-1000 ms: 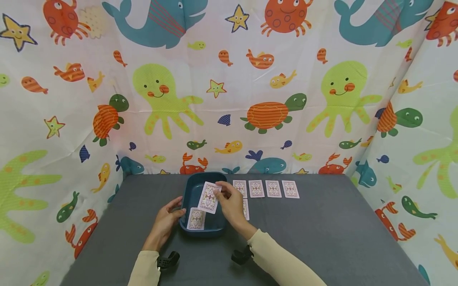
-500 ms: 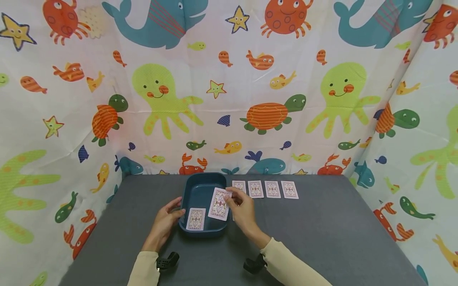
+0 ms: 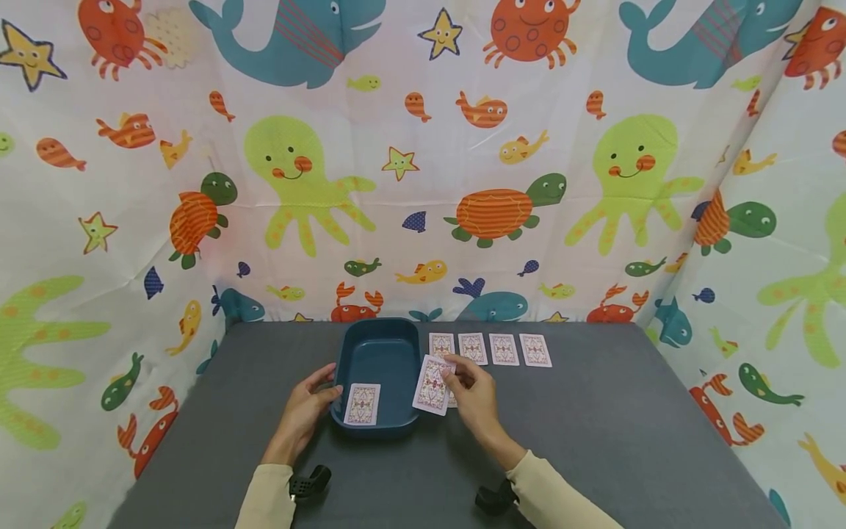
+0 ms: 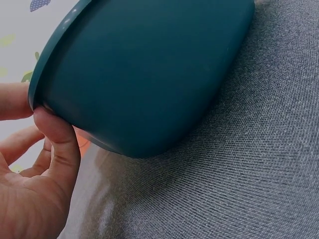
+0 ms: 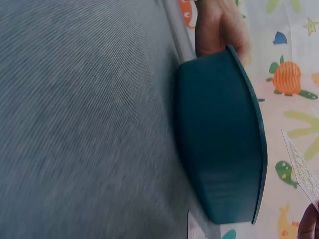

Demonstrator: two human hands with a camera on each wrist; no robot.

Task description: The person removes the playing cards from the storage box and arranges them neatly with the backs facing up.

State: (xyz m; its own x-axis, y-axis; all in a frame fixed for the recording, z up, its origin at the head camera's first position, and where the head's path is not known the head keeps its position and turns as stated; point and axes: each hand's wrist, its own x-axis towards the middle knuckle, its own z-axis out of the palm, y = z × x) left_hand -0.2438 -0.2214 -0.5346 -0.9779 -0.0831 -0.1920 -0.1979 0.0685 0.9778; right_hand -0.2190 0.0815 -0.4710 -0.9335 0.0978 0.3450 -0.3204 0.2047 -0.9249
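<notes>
My right hand [image 3: 477, 404] pinches a playing card [image 3: 432, 385] by its right edge, patterned back showing, over the right rim of a dark teal plastic bin [image 3: 390, 360]. Only fingertips of that hand [image 5: 309, 223] and the edge-on card [image 5: 301, 168] appear in the right wrist view. My left hand [image 3: 305, 411] holds the bin's left side; in the left wrist view thumb and forefinger pinch its rim [image 4: 36, 84]. One card [image 3: 362, 405] lies back up in the bin's near left corner. Behind the held card, another card [image 3: 452, 401] on the table is mostly hidden.
Right of the bin, several cards lie back up in a row, from the leftmost card [image 3: 440, 343] to the rightmost card [image 3: 535, 350]. The grey table [image 3: 595, 433] ends at a fabric curtain [image 3: 423, 198] with sea animals, which also hangs at both sides.
My right hand has carried the pinched card rightward from above the bin's middle to its right rim and slightly past it. The left hand and bin have stayed in place.
</notes>
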